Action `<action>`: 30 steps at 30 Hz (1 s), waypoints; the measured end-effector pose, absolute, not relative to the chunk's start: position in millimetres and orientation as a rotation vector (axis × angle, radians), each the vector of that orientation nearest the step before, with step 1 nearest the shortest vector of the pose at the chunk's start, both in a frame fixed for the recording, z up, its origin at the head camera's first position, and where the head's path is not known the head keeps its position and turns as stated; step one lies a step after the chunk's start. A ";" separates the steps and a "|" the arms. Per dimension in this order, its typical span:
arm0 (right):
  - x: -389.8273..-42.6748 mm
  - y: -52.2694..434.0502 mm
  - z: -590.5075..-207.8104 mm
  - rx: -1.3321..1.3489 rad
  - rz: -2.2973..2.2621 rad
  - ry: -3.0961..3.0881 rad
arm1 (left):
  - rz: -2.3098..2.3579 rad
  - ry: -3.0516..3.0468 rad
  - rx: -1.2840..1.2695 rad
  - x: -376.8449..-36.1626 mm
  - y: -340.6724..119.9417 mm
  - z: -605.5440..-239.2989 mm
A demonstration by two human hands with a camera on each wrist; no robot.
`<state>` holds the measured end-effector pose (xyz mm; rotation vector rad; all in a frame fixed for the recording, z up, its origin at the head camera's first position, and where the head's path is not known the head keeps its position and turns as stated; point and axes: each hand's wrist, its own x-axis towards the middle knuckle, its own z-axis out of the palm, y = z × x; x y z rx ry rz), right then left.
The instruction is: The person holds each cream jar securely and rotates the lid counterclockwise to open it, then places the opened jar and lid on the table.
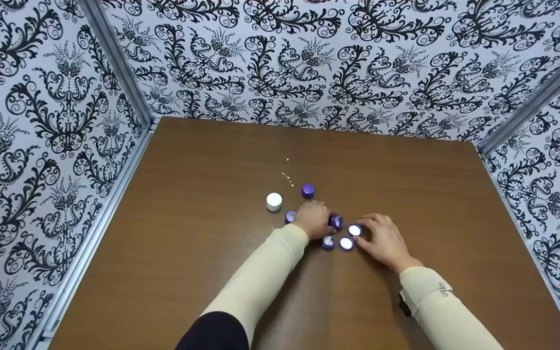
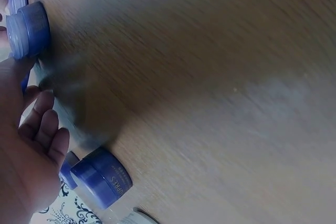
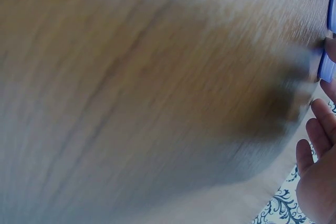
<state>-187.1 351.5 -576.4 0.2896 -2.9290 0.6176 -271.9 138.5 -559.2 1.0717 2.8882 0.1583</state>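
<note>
Risk: small purple jars crowded, easy to knock.
My left hand [image 1: 314,219] grips one jar [image 1: 336,221]; right hand [image 1: 383,240] fingers loose against another jar [image 1: 355,230], a careless nudge scatters them across the worktop [image 1: 202,233].

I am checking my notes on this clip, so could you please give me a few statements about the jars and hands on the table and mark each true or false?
1. A white jar stands on the brown table, left of the purple jars. True.
2. The left hand rests among the purple jars, with one purple jar at its fingers. True.
3. The right hand is lifted high above the table, far from any jar. False: it is low at the table, its fingers at a white-topped purple jar.
4. All the jars are stacked in one tower. False: they stand apart on the table.
5. Both arms wear cream sleeves. True.
</note>
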 end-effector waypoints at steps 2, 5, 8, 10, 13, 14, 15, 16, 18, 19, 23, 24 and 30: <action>-187.1 351.5 -576.1 0.291 0.617 -2.927 | 0.187 2.894 1.054 -271.8 138.4 -559.3; -187.0 351.4 -575.5 0.291 0.613 -2.927 | 0.220 2.911 1.016 -271.2 138.4 -560.4; -187.3 351.2 -575.2 0.290 0.611 -2.931 | 0.233 2.927 0.992 -270.6 138.5 -560.7; -187.2 351.0 -575.3 0.288 0.615 -2.931 | 0.241 2.933 0.983 -270.7 138.6 -561.4; -186.9 350.8 -575.8 0.285 0.622 -2.924 | 0.257 2.934 0.982 -271.1 138.3 -562.1; -186.9 350.9 -576.0 0.285 0.624 -2.921 | 0.262 2.931 0.982 -271.3 138.1 -562.6; -186.8 351.0 -576.3 0.284 0.624 -2.919 | 0.266 2.930 0.981 -271.4 138.0 -562.8; -186.8 351.2 -576.7 0.284 0.625 -2.917 | 0.268 2.929 0.981 -271.4 137.8 -563.1; -186.9 351.4 -577.2 0.286 0.626 -2.912 | 0.279 2.926 0.982 -271.5 137.5 -563.5; -186.9 351.6 -577.4 0.286 0.627 -2.911 | 0.282 2.926 0.983 -271.5 137.4 -563.5; -187.2 351.7 -577.9 0.294 0.621 -2.910 | 0.293 2.926 0.981 -271.8 137.0 -563.4; -187.3 351.8 -578.0 0.297 0.619 -2.910 | 0.294 2.926 0.980 -271.9 136.9 -563.5; -186.8 352.0 -576.4 0.295 0.616 -2.918 | 0.303 2.912 0.979 -271.8 136.2 -561.8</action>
